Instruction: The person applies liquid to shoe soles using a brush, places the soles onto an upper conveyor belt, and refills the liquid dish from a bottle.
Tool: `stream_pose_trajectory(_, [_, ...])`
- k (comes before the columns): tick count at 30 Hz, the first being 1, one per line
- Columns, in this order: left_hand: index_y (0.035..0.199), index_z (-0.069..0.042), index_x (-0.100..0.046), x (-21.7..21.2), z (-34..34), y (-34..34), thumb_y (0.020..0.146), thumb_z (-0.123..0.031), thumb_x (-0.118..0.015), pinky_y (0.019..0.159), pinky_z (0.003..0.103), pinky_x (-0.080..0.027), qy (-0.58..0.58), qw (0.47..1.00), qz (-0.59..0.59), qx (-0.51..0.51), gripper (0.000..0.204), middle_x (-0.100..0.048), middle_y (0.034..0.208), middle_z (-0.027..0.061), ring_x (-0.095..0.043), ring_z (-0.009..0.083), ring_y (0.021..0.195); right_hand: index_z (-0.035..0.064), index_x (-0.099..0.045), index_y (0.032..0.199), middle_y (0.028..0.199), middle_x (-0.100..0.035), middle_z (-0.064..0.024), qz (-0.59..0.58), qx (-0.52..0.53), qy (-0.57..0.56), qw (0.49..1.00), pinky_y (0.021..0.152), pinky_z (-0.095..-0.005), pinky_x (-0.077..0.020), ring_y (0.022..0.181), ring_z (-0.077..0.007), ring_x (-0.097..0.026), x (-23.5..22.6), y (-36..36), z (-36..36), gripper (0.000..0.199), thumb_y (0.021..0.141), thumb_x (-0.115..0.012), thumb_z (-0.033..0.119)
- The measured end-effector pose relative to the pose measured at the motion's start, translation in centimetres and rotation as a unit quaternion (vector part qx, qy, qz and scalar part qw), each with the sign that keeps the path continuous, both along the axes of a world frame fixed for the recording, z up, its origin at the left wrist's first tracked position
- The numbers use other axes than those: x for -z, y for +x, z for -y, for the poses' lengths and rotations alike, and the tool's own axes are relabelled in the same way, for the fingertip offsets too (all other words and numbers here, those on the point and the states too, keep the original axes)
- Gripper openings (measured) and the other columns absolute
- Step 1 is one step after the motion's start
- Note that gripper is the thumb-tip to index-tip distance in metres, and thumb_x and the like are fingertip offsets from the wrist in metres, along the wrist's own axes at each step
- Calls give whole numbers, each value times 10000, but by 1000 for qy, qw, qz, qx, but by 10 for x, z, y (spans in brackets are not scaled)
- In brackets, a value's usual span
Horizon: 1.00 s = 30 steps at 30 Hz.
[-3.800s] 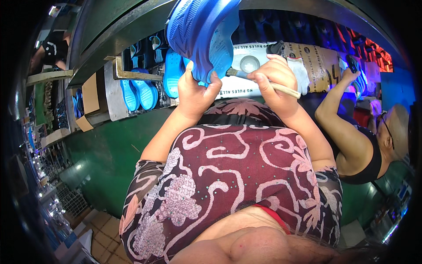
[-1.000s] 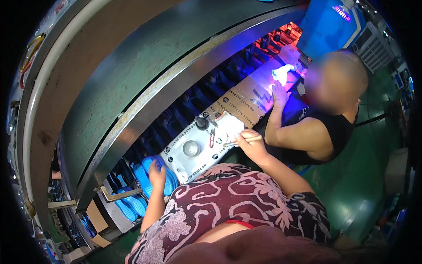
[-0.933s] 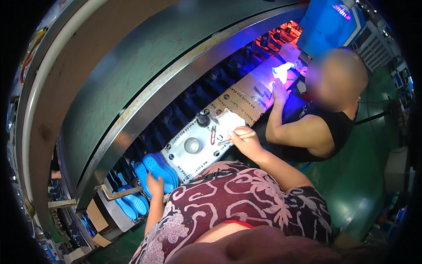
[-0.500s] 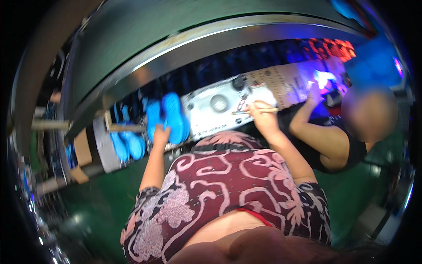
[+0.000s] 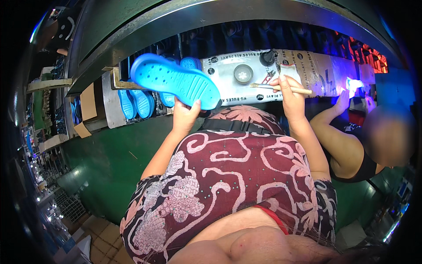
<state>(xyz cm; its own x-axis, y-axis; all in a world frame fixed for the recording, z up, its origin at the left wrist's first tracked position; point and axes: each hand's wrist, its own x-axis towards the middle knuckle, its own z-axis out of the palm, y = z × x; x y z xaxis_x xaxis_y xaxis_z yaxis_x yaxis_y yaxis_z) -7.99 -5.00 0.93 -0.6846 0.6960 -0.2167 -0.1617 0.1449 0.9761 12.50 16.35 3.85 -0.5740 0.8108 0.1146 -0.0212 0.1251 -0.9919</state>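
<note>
- Head view, left hand: the left hand (image 5: 186, 116) has its grip closed around the near edge of a blue perforated shoe piece (image 5: 176, 83), grasping it with the thumb on the upper face; the other fingers are mostly hidden beneath.
- Head view, blue piece: it is held up above the left part of the work area, slanting from upper left to lower right; its face with round holes and cross ridges is turned to the camera.
- Head view, right hand: the right hand (image 5: 290, 91) has its grip grasping the pale handle of a brush (image 5: 302, 90); the bristles point left, near a round grey pot (image 5: 243, 74) and apart from the blue piece; whether they touch anything, I cannot tell.
- Head view, tabletop: the pot stands on the white-covered tabletop (image 5: 231, 97); a black bottle (image 5: 267, 58) stands behind and to its right, a red-handled tool (image 5: 267, 78) lies between pot and right hand, and brown printed cardboard (image 5: 318, 75) extends rightward.
- Head view, surroundings: more blue shoe pieces (image 5: 136, 104) lie at the left, beyond a metal bracket (image 5: 118, 81); at the right, a co-worker's hand (image 5: 344, 100) is beside a brightly lit white item (image 5: 354, 86).
</note>
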Motion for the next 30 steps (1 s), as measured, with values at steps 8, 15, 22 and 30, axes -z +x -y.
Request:
stream_pose_trajectory(8, [1218, 53, -376, -43, -55, 10, 749, -61, -622, 845, 320, -464, 83, 976, -199, -7, 542, -575, 1063, 160, -587, 208, 947, 73, -654, 666, 592, -570, -35, -38, -102, 346, 932, 825, -375, -405, 606, -204, -540, -40, -27, 7, 196, 831, -587, 154])
stream_pose_trajectory(15, [1122, 42, -463, -51, -67, 13, 704, -2, -647, 752, 288, -489, 108, 951, -291, 19, 458, -616, 937, 128, -616, 178, 830, 81, -634, 652, 591, -556, -25, -10, -95, 398, 912, 817, -374, -399, 599, -202, -535, -40, -34, 11, 170, 796, -628, 171])
stream_pose_trajectory(22, [1085, 20, -489, -44, -70, 6, 691, 1, -657, 696, 294, -501, 123, 919, -374, 35, 430, -633, 881, 141, -641, 196, 784, 84, -624, 622, 573, -545, -21, -11, -55, 389, 919, 805, -384, -405, 576, -206, -524, -38, -25, 5, 188, 791, -632, 166])
stream_pose_trajectory(30, [1092, 21, -491, -43, -70, 5, 680, 2, -660, 681, 298, -507, 128, 917, -375, 32, 445, -631, 886, 147, -651, 219, 761, 86, -608, 626, 591, -551, -17, 14, -69, 419, 905, 828, -376, -402, 584, -202, -522, -40, -29, 2, 179, 775, -659, 170])
